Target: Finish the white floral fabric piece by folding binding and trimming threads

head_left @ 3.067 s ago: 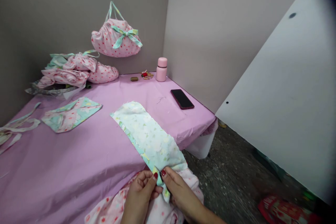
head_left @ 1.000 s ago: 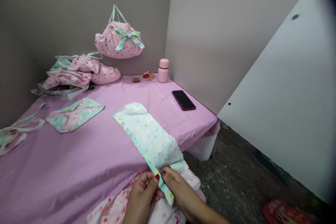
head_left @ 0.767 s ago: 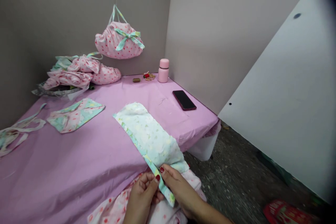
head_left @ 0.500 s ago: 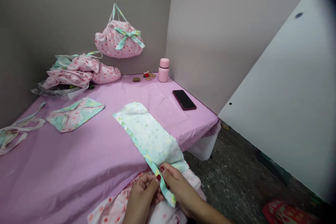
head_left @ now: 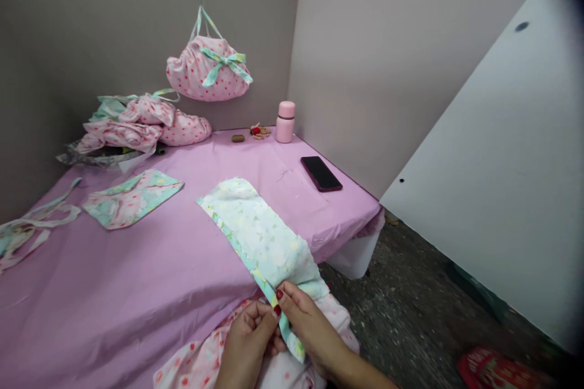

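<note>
A pale floral strip of fabric (head_left: 260,231) lies wrong side up across the table's front corner, its green-and-yellow edge folded over. My left hand (head_left: 250,335) pinches that folded edge between thumb and fingers. Right beside it, my right hand (head_left: 305,319) grips the same fold, thumb on top. The strip's near end pokes out below the fingers. Under both hands, pink dotted fabric (head_left: 191,360) is bunched at the table edge and over my lap. Whether a needle or pin sits between the fingers, I cannot tell.
On the pink-covered table (head_left: 137,273) are a folded floral piece (head_left: 132,199), fabric ties (head_left: 34,228), a heap of dotted pouches (head_left: 146,124), a thread spool (head_left: 238,138), a pink bottle (head_left: 285,123) and a phone (head_left: 321,174). A dotted bag (head_left: 207,70) hangs at the wall.
My right hand has shifted very slightly left along the fold, close to the left thumb. Both hands keep hold of the fabric; everything else stays in place.
</note>
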Tool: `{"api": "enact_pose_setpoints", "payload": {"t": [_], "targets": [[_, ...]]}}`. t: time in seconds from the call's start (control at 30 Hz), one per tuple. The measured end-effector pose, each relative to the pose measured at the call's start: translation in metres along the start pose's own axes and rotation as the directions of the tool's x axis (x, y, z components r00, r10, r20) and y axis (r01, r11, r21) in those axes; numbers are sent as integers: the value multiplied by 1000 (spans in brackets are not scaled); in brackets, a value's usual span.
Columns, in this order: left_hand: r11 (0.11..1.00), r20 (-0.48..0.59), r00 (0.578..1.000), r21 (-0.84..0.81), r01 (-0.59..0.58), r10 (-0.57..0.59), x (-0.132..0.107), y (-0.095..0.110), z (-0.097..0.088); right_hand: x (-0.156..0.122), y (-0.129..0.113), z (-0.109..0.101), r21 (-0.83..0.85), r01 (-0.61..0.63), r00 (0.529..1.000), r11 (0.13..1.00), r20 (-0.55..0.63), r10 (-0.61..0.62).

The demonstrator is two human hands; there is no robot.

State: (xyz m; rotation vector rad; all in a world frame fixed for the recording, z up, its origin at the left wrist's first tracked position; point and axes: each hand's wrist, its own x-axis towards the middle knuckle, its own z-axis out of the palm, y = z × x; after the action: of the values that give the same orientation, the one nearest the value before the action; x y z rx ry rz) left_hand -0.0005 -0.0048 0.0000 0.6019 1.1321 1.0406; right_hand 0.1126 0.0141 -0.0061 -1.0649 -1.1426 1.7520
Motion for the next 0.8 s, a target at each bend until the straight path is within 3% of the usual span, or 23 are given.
{"api": "enact_pose_setpoints", "payload": {"t": [0.63, 0.8], "targets": [[1000, 4, 1000, -21, 1, -1, -4, 2, -2, -3, -7, -1, 9, -45, 998, 999, -34, 46], [998, 2, 1000, -54, -12, 12, -2, 2, 1, -16, 1, -7, 87, -23, 999, 996, 43, 19]]}}
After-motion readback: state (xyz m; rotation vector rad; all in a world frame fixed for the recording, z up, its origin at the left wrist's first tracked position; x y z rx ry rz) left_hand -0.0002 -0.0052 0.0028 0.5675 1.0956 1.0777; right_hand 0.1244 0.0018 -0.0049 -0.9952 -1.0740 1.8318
